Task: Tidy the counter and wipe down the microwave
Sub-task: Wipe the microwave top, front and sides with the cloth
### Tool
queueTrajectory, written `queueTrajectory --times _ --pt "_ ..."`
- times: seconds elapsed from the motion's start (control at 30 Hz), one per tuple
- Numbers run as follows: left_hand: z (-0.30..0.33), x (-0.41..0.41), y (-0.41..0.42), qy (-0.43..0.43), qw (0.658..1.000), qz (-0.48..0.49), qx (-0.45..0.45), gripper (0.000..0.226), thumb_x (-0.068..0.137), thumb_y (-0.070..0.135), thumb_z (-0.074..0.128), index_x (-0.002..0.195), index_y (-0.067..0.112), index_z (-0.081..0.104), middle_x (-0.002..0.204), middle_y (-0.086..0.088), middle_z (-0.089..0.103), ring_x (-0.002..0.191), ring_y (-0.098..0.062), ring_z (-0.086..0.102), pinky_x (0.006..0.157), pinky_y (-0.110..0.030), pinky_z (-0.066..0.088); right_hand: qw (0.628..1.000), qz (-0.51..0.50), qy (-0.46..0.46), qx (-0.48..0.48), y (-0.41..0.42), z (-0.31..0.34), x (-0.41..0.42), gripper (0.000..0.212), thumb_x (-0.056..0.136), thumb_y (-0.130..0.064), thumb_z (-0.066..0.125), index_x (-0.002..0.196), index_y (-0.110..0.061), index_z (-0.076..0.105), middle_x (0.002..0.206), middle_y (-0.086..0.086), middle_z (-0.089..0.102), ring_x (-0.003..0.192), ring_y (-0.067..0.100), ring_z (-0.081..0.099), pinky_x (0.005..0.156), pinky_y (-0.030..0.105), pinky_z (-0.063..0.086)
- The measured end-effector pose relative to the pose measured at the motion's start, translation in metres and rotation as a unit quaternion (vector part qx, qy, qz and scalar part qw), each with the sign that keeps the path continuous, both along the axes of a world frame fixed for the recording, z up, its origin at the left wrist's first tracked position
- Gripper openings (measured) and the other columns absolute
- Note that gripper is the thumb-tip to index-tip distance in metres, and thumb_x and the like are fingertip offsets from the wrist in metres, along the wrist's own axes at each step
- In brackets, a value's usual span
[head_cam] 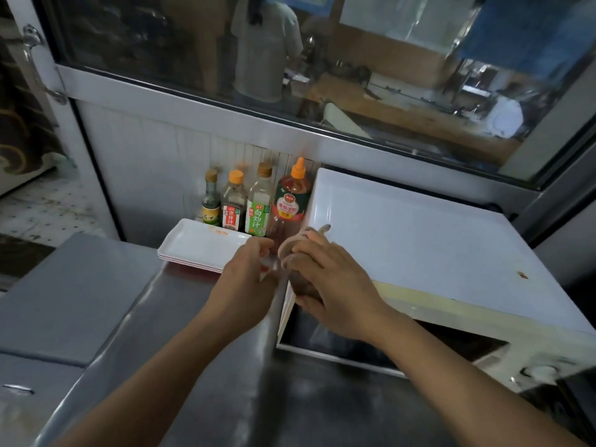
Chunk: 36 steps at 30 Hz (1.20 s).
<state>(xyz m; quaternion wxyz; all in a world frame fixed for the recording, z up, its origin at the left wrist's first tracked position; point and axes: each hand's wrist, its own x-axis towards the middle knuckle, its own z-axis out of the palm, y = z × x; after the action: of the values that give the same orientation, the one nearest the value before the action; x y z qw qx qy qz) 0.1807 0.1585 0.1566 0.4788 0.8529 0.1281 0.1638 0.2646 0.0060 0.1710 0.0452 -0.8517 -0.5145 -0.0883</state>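
A white microwave point(419, 240) stands on the right of the steel counter point(193, 350), with a dark door window and a small red stain point(522, 275) on its top. My right hand point(332, 285) is at the microwave's front left corner. It is closed on a crumpled grey-brown cloth point(301, 245) with pale looped edges. My left hand point(245, 279) is just left of it, fingers pinched on a pale blurred piece point(267, 267) with a red spot. I cannot tell whether that piece belongs to the cloth.
Several sauce bottles line the back wall left of the microwave: a small green one point(211, 201), a brown one point(233, 204), a green-labelled one point(259, 204) and a red squeeze bottle point(292, 198). Stacked white trays point(200, 243) lie before them. A glass window runs above.
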Motion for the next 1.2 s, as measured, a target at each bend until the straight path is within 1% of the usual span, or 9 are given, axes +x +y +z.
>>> queueTrajectory --times 0.1,0.17,0.27,0.47,0.73,0.83,0.97,1.07,1.2 --pt "0.003 0.001 -0.006 -0.027 0.999 -0.023 0.012 0.028 0.086 0.009 0.058 0.101 0.029 0.046 0.102 0.008 0.052 0.094 -0.014 0.055 0.071 -0.016 0.039 0.998 -0.058 -0.027 -0.014 -0.012 -0.004 -0.008 0.059 0.082 -0.034 0.064 0.136 -0.027 0.042 0.15 -0.003 0.033 0.142 0.021 0.024 0.11 0.037 0.027" --pt "0.004 0.001 -0.012 -0.023 0.999 -0.032 0.031 0.031 0.085 0.009 0.059 0.111 0.023 0.05 0.109 0.007 0.051 0.098 -0.013 0.052 0.075 -0.012 0.038 0.993 -0.109 -0.013 -0.032 -0.034 -0.006 -0.007 0.065 0.088 -0.042 0.056 0.146 -0.03 0.027 0.155 -0.005 0.024 0.144 0.018 0.019 0.114 0.04 0.019" --pt "0.003 0.005 -0.02 -0.017 0.995 -0.061 0.08 0.042 0.087 0.015 0.057 0.127 0.017 0.046 0.127 0.003 0.049 0.115 -0.016 0.048 0.092 -0.024 0.039 0.981 -0.19 0.0 -0.039 -0.084 -0.008 -0.004 0.065 0.092 -0.052 0.039 0.149 -0.033 0.015 0.157 -0.007 0.017 0.145 0.016 0.015 0.116 0.041 0.017" --pt "0.001 0.009 -0.029 -0.028 0.99 -0.091 0.102 0.05 0.083 0.007 0.057 0.131 0.014 0.044 0.134 -0.002 0.049 0.119 -0.018 0.048 0.094 -0.024 0.037 0.96 -0.27 -0.055 -0.056 -0.101 -0.006 -0.012 0.067 0.093 -0.057 0.019 0.149 -0.021 0.019 0.157 0.003 0.02 0.145 0.026 0.016 0.117 0.041 0.017" --pt "0.003 0.003 -0.035 -0.036 0.983 -0.095 0.153 0.05 0.08 0.0 0.06 0.127 0.008 0.047 0.127 -0.008 0.054 0.111 -0.02 0.052 0.081 -0.012 0.031 0.974 -0.211 -0.06 -0.06 -0.021 -0.018 -0.013 0.069 0.094 -0.05 0.038 0.149 -0.02 0.01 0.158 0.009 0.012 0.146 0.031 0.004 0.119 0.04 0.008" --pt "0.006 0.005 -0.042 -0.021 0.974 -0.077 0.212 0.048 0.081 0.002 0.061 0.127 0.008 0.049 0.13 -0.009 0.053 0.118 -0.024 0.049 0.093 -0.026 0.038 0.975 -0.198 -0.066 -0.075 -0.06 -0.014 -0.006 0.069 0.094 -0.055 0.033 0.15 -0.025 0.008 0.159 0.003 0.009 0.147 0.024 0.004 0.117 0.037 0.008" --pt "0.01 0.014 -0.076 -0.021 0.953 -0.037 0.299 0.042 0.084 0.012 0.06 0.125 0.015 0.054 0.142 -0.001 0.043 0.133 -0.021 0.032 0.107 -0.042 0.03 0.968 -0.239 -0.039 -0.061 -0.127 -0.01 0.002 0.067 0.092 -0.057 0.022 0.151 -0.027 0.011 0.159 -0.001 0.011 0.147 0.019 0.006 0.117 0.04 0.008" --pt "0.013 0.028 -0.116 -0.029 0.945 -0.083 0.314 0.041 0.086 0.014 0.055 0.127 0.019 0.053 0.142 0.004 0.043 0.135 -0.016 0.028 0.11 -0.042 0.025 0.961 -0.273 -0.021 -0.029 -0.185 -0.007 0.009 0.065 0.092 -0.054 0.036 0.149 -0.024 0.023 0.156 0.001 0.023 0.145 0.021 0.017 0.114 0.045 0.019" --pt "0.01 0.044 -0.158 -0.03 0.944 -0.117 0.308 0.043 0.086 0.013 0.053 0.129 0.021 0.051 0.139 0.007 0.045 0.132 -0.013 0.032 0.109 -0.033 0.023 0.942 -0.332 -0.021 -0.044 -0.262 -0.005 0.019 0.074 0.088 -0.066 0.013 0.149 -0.024 0.021 0.156 0.001 0.023 0.145 0.021 0.018 0.113 0.046 0.021"
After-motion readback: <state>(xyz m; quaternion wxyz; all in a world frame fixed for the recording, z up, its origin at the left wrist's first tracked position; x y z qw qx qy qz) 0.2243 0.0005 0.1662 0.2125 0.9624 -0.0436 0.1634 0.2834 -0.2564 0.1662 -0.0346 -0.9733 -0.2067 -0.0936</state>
